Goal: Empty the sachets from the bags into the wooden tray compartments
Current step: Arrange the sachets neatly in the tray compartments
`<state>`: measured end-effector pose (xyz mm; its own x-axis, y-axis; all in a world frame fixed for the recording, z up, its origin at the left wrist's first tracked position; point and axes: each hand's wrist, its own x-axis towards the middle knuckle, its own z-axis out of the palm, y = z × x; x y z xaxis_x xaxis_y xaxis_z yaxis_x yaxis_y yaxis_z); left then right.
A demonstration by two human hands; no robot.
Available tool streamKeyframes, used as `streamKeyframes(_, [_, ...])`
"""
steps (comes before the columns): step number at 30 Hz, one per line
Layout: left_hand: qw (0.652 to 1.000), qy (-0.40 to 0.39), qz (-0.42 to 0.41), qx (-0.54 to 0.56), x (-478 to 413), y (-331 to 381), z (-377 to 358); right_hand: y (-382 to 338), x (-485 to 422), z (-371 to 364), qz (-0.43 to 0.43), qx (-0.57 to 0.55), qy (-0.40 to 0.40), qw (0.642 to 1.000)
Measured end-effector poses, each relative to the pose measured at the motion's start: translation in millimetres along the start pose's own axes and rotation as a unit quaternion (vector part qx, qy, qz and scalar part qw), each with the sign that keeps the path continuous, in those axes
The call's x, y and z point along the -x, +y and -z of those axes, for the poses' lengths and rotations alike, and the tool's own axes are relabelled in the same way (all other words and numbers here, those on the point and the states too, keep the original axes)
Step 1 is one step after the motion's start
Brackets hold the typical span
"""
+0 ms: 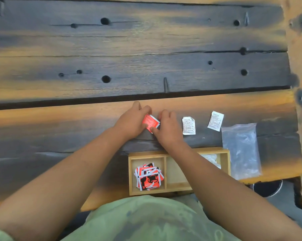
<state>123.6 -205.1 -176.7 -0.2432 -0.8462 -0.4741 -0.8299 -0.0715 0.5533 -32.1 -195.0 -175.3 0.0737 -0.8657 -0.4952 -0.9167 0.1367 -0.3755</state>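
Note:
A red sachet lies on the plank table beyond the tray, pinched between both hands. My left hand grips its left side and my right hand holds its right corner. The wooden tray stands at the near edge. Its left compartment holds a pile of red sachets. The middle compartment looks bare where visible. White sachets show in the right compartment, partly hidden by my right forearm. Two white sachets lie loose on the table to the right.
A clear plastic bag lies flat to the right of the tray. The table is dark, weathered planks with holes and a wide gap. A dark round object sits below the table edge at the right.

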Motion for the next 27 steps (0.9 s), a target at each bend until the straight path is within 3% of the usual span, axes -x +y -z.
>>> streamKeyframes(5, [1.000,-0.005,0.000,-0.023,0,0,1,-4,-4,-1,0.018,0.038,-0.022,0.999])
streamKeyframes(9, [1.000,0.020,0.000,-0.013,10,0,-4,-10,-1,-1,0.024,-0.002,-0.023,0.999])
streamKeyframes(15, [0.982,0.064,0.074,0.161,30,-6,-11,-14,10,11,0.018,-0.095,-0.034,0.995])
streamKeyframes(18, [0.970,0.090,0.073,0.216,44,-3,-13,-12,19,19,0.040,-0.103,-0.032,0.993])
streamKeyframes(27, [0.973,0.093,0.073,0.196,92,26,-16,1,67,33,0.083,-0.125,-0.039,0.988])
